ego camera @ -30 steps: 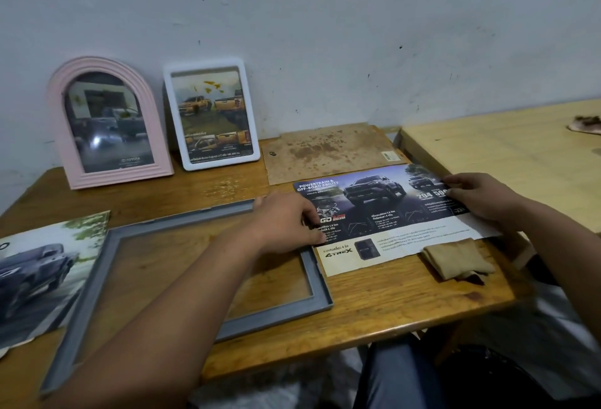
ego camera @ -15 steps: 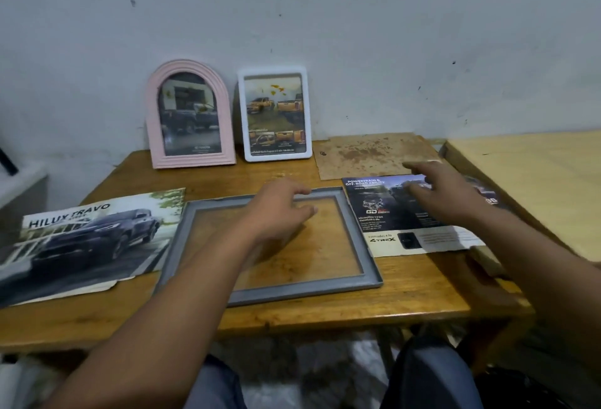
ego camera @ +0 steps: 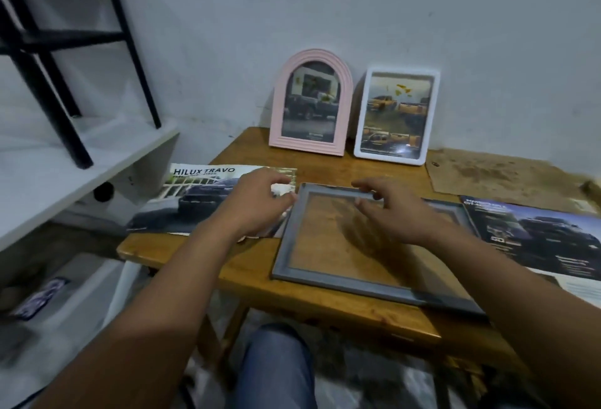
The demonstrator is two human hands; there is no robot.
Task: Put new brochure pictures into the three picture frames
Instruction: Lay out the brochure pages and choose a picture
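Note:
A large grey frame (ego camera: pixel 328 279) lies flat on the wooden table (ego camera: pixel 253 265), its glass showing the wood beneath. My left hand (ego camera: pixel 257 202) hovers over the frame's left edge and the "HILUX TRAVO" brochure (ego camera: pixel 195 200), fingers loosely curled and holding nothing. My right hand (ego camera: pixel 387 210) is over the frame's top edge with fingers spread, holding nothing. A dark truck brochure (ego camera: pixel 540 239) lies to the right of the frame. Against the wall stand a pink arched frame (ego camera: pixel 310 102) and a white frame (ego camera: pixel 395 115), each with a truck picture inside.
A brown backing board (ego camera: pixel 500 174) lies at the back right of the table. A white shelf (ego camera: pixel 65 161) with black metal legs (ego camera: pixel 42 89) on it stands to the left. My knee in jeans (ego camera: pixel 276 363) is under the table's front edge.
The view has swung left. My right hand left the dark brochure and moved left over the grey frame's top edge. My left hand shifted left to the frame's left edge.

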